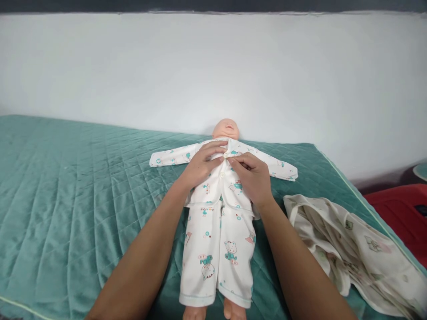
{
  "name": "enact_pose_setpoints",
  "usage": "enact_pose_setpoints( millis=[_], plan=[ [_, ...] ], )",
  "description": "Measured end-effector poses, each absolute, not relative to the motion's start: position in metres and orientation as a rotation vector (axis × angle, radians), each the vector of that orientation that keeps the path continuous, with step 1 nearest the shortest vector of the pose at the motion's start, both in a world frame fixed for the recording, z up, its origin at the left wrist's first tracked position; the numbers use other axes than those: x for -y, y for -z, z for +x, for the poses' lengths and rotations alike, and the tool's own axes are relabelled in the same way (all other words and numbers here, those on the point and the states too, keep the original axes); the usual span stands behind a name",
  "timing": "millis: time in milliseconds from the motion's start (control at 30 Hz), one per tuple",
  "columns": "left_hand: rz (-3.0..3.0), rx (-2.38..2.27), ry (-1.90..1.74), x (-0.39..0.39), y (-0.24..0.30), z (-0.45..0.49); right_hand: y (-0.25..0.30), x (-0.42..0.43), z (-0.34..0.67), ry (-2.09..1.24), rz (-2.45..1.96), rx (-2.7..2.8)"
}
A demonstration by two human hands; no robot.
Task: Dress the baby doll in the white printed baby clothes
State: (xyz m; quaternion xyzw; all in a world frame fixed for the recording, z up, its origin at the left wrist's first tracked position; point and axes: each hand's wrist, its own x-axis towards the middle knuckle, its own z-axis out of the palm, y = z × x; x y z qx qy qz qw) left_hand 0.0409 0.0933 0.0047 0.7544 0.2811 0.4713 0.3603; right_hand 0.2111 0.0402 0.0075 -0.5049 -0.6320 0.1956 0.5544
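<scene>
A baby doll [226, 129] lies on its back on the green quilted bed [83, 186], head toward the wall. It wears a white printed top [222, 175] with sleeves spread out, and matching trousers [218, 253]. My left hand [202, 164] rests on the doll's chest, fingers pressed to the top's front edge near the collar. My right hand [250, 175] pinches the other front edge by a small button at the chest. Both hands meet at the top's opening.
A crumpled cream printed garment [350, 249] lies on the bed to the right of the doll. Beyond the bed's right edge sits a red object [400, 213]. A white wall [213, 71] rises behind the bed.
</scene>
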Motion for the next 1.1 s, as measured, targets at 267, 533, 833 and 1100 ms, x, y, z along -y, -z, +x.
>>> enact_pose_setpoints(
  millis=[267,533,833,1100],
  plan=[
    [1.933,-0.747,-1.203,-0.091,-0.006,0.041,-0.009,-0.034,0.208,-0.318,-1.235,1.557],
    [1.917,-0.785,-1.195,-0.090,-0.007,0.043,-0.007,-0.031,0.205,-0.125,-1.244,1.636],
    [1.907,-0.796,-1.204,-0.090,-0.005,0.045,-0.007,-0.028,0.201,0.035,-1.275,1.667],
    [1.938,-0.880,-1.202,-0.089,-0.009,0.047,-0.005,-0.029,0.201,0.039,-1.287,1.649]
  ],
)
